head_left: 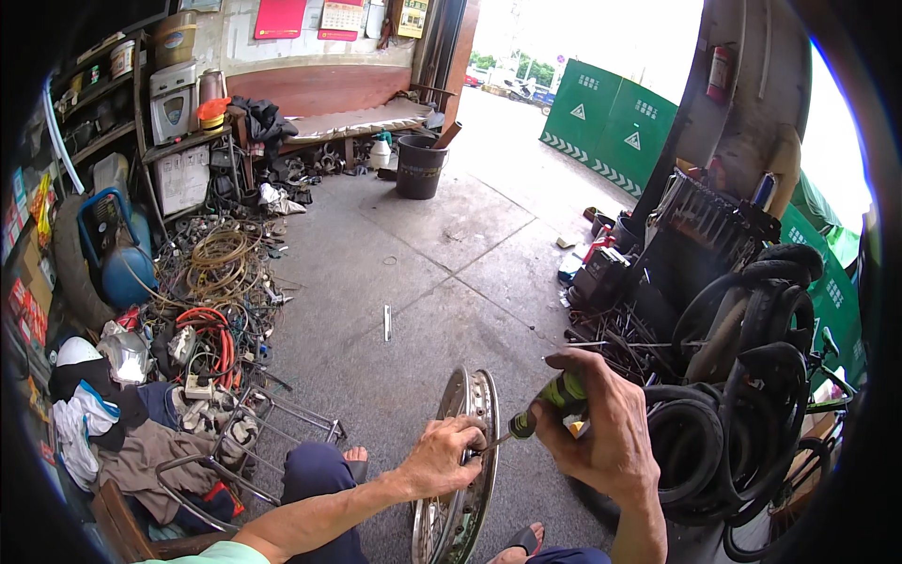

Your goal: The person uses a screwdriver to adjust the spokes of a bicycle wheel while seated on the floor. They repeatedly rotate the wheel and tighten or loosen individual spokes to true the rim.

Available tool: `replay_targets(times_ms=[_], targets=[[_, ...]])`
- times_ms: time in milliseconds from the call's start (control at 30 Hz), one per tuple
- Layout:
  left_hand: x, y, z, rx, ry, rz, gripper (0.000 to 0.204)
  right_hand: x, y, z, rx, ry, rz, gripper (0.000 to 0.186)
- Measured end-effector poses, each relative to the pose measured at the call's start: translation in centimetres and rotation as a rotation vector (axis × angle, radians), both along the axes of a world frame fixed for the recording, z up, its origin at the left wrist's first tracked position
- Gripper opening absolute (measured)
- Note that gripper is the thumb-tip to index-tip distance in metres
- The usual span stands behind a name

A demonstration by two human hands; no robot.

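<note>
A bare metal wheel rim (pixel 485 399) stands upright on the floor between my legs, with small holes along its outer band. My left hand (pixel 442 461) is closed over the rim's near upper part, its fingertips bent at the band; what lies under them is hidden. From the right, my right hand (pixel 606 432) grips a screwdriver (pixel 564 393) with a green and black handle. The screwdriver's thin shaft points left and down to the rim, its tip beside my left fingertips. Whether the tip sits in a hole I cannot tell.
A metal stool frame (pixel 272 423) lies left of my knee, beside heaped cloths, cables and hoses (pixel 225 263). Black tyres (pixel 686 442) pile up at right, below a tool rack (pixel 705 211). A flat metal strip (pixel 387 322) lies ahead; a black bucket (pixel 419 169) stands farther off.
</note>
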State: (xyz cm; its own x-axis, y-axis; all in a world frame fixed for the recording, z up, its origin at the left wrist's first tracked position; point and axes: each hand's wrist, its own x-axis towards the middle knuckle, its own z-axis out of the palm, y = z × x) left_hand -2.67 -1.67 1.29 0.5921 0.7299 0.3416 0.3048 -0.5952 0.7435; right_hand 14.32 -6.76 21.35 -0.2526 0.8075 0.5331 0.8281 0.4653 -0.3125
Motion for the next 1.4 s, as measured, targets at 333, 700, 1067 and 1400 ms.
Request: replay_targets(times_ms=[333,700,1067,1400], targets=[[-0.5,-0.6,0.8,-0.02,-0.011,0.016,0.018,2.6,-2.4,-3.5,0.401,1.005,-0.065,0.03],[0.8,-0.4,2.2,0.447,0.332,0.127,0.011,1.7,-3.2,-16.7,-0.427,0.446,-0.151,0.029],[1.3,2.0,5.0,0.544,0.55,-0.023,0.015,0.5,-2.5,-20.6,-0.98,1.415,-0.004,0.058],[2.4,1.3,3.8,0.632,0.497,-0.028,0.013,1.3,-2.6,-22.0,-0.978,1.383,0.011,0.063]])
